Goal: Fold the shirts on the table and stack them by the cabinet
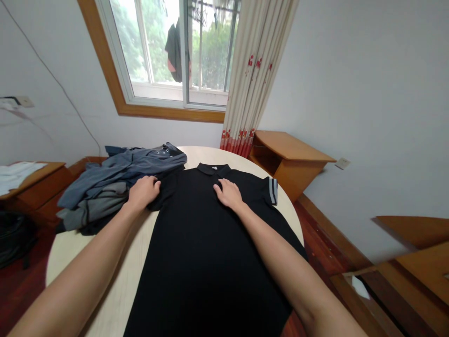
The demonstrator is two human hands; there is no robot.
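Observation:
A black polo shirt [206, 243] lies spread out front side up, its collar toward the window and its lower part reaching toward me past the table's near side. My left hand [143, 193] is at the end of the sleeve on the left, thumb and fingers closed on the cloth; it hides the cuff there. On the chest, just below the collar, rests my right hand [229, 193] with its fingers stretched out on the fabric. Light grey stripes edge the sleeve on the right.
A heap of grey and dark clothes [122, 173] lies beside my left hand on the round pale table [112, 276]. A wooden cabinet [291, 154] stands beyond on the right, near the curtain [256, 70]. At left, a dark bag [16, 238] is on the floor.

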